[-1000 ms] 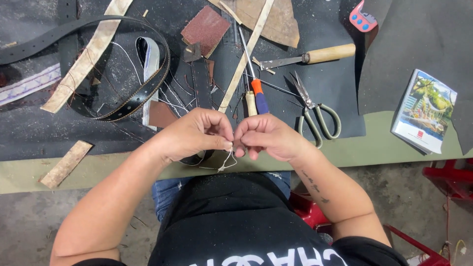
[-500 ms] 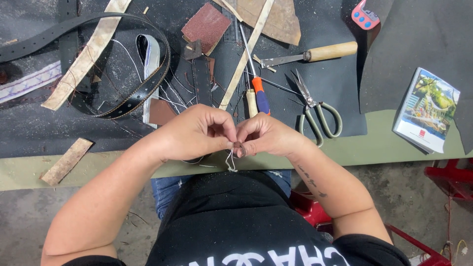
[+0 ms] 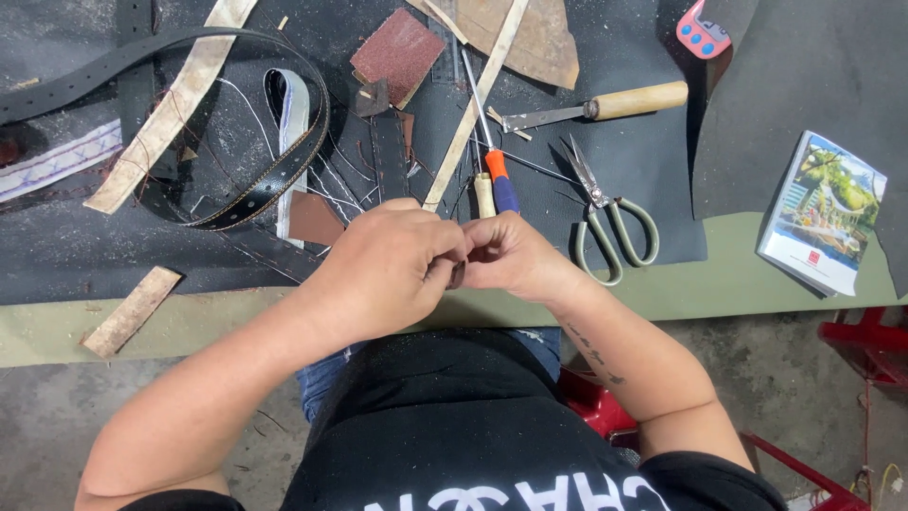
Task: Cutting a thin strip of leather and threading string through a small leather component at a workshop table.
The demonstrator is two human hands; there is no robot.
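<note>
My left hand and my right hand meet fingertip to fingertip above the front edge of the workbench. Together they pinch a small item that the fingers almost wholly hide. Just beyond the knuckles lie an awl-like tool with an orange and blue handle and a black leather strap. To the left, a black stitched belt curls into a loop on the dark mat.
Scissors lie right of my hands, and a wooden-handled blade sits farther back. Tan leather strips, a reddish-brown patch and a short strip lie around. A booklet sits at right. A red stool stands below.
The hands have risen slightly toward the bench and closed tighter together. The pale thread that dangled below the fingertips no longer shows.
</note>
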